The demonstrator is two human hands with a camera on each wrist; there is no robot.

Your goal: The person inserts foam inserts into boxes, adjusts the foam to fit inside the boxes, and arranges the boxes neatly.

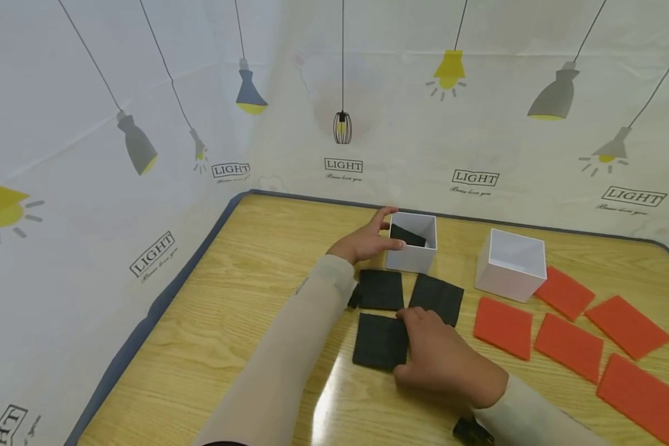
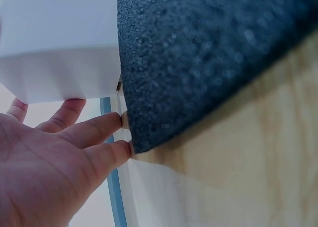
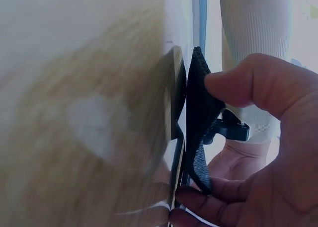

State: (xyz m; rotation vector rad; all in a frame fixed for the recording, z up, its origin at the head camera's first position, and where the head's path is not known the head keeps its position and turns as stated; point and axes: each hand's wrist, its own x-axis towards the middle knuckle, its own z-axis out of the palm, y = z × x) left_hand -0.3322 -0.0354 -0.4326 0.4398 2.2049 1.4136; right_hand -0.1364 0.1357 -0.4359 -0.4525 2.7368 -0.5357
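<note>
My left hand (image 1: 362, 240) holds the left white box (image 1: 411, 261), its thumb at the near side and a finger at the far rim. Inside that box lies a black piece (image 1: 406, 235). With thumb and fingers on opposite edges, my right hand (image 1: 443, 353) grips the nearest black foam square (image 1: 380, 342); the right wrist view shows this square (image 3: 198, 113) bent between them. Two more black squares lie between the hands and the box, one on the left (image 1: 381, 290) and one on the right (image 1: 437, 298).
A second white box (image 1: 511, 265) stands to the right. Several red squares (image 1: 503, 327) lie around its front and right side. The wooden table (image 1: 245, 291) has a dark blue edge (image 1: 161, 303), with a lamp-printed curtain (image 1: 290, 148) behind it.
</note>
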